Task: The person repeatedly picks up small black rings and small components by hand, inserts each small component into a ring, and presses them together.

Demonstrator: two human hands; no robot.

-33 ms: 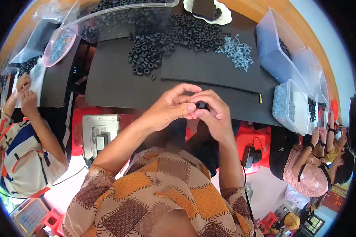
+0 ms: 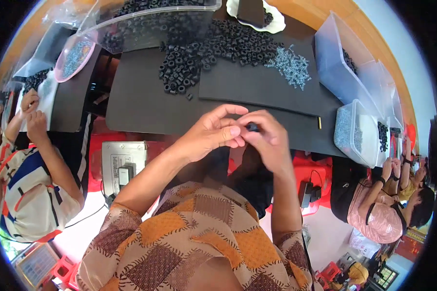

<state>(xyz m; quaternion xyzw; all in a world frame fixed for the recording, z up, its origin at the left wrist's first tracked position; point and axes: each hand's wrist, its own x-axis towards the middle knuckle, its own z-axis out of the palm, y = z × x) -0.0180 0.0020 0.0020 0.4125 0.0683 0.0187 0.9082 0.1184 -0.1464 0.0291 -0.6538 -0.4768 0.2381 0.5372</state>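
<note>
Above the near table edge, my two hands are close together in front of my body. My right hand (image 2: 267,138) pinches a small black cylindrical part (image 2: 252,127) between thumb and fingers. Beside it, my left hand (image 2: 214,132) has its thumb pressed toward curled fingers, with the index finger raised and arched. Whatever those fingers may hold is hidden. Beyond my hands lies a heap of black ring-shaped parts (image 2: 182,72), and to its right a pile of small blue-grey springs (image 2: 292,68) on a dark board (image 2: 257,89).
A clear bin (image 2: 155,13) leans over the heap. A tall clear bin (image 2: 337,58) and a tub of springs (image 2: 347,128) stand right. A brass-coloured tube (image 2: 319,122) lies by the board's corner; a dark phone-like slab (image 2: 250,12) rests on a white dish. Other people work at both sides.
My right hand has shifted slightly right and turned, taking the black part away from my left thumb. My left hand has barely moved.
</note>
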